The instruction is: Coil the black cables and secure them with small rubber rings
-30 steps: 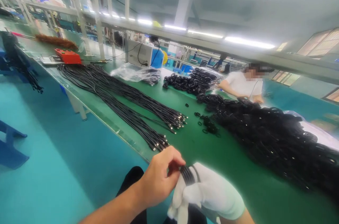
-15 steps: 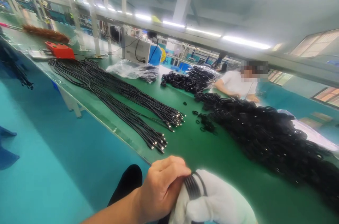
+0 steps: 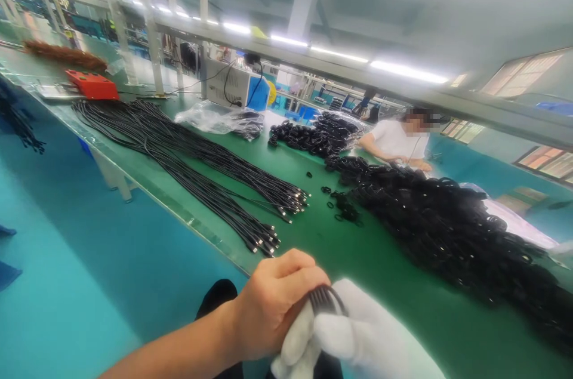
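Observation:
At the near edge of the table, a coiled black cable (image 3: 323, 300) is gripped between both hands. My left hand (image 3: 271, 301), bare, is closed over the coil's upper left side. My right hand (image 3: 358, 325), in a white glove, wraps the coil from the right and below, with thumb and fingers closed round it. Much of the coil is hidden by the hands. Ahead and to the left, two bundles of straight black cables (image 3: 201, 155) lie on the green table (image 3: 308, 236), their metal plugs pointing toward me.
A long heap of black coiled cables (image 3: 425, 206) covers the right side, with small black rings (image 3: 344, 206) beside it. Farther back are a clear plastic bag (image 3: 210, 117), a red box (image 3: 93, 85) and a grey-blue machine (image 3: 233, 83). A person (image 3: 394, 137) sits across the table.
My left hand has shifted slightly up and right over the coil, and its fingers cover more of the strands. The view has turned slightly; both hands keep their grip.

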The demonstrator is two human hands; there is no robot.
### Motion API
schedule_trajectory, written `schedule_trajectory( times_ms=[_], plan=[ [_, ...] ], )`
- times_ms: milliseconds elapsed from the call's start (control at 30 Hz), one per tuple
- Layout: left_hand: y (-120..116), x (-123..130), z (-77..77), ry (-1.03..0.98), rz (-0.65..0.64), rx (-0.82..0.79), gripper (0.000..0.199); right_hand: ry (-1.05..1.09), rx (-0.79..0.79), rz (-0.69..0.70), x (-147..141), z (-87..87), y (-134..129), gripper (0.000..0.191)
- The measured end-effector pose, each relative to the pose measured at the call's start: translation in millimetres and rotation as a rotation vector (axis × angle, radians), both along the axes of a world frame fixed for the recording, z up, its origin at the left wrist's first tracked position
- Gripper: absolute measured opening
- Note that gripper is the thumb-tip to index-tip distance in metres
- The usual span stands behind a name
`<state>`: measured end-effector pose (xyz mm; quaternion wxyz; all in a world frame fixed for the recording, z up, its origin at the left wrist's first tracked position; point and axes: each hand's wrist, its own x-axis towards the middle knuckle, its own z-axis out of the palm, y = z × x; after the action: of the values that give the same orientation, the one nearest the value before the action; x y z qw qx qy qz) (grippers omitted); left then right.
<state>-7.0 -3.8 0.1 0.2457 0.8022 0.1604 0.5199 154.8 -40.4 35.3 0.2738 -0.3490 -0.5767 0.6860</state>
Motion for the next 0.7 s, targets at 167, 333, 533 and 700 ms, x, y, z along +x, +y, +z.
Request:
schedule_trajectory(
  times_ms=[167,333,533,700],
  plan=[
    [3,-5,6.7,-0.013,-0.062,-0.045,0.023,-0.072,0.031,-0.193,17,1.2,-18,0.041],
    [8,-7,12.7,0.044,-0.027,-0.134,0.026,-0.079,0.207,-0.550,34,3.2,-17,0.048],
    [12,-1,11.5,0.118,-0.055,-0.241,0.026,-0.261,0.258,-0.218,9,14.9,8,0.058],
    [14,1,14.7,0.145,0.031,-0.317,0.027,-0.064,0.103,-0.156,-2,7.1,27,0.049]
  ],
)
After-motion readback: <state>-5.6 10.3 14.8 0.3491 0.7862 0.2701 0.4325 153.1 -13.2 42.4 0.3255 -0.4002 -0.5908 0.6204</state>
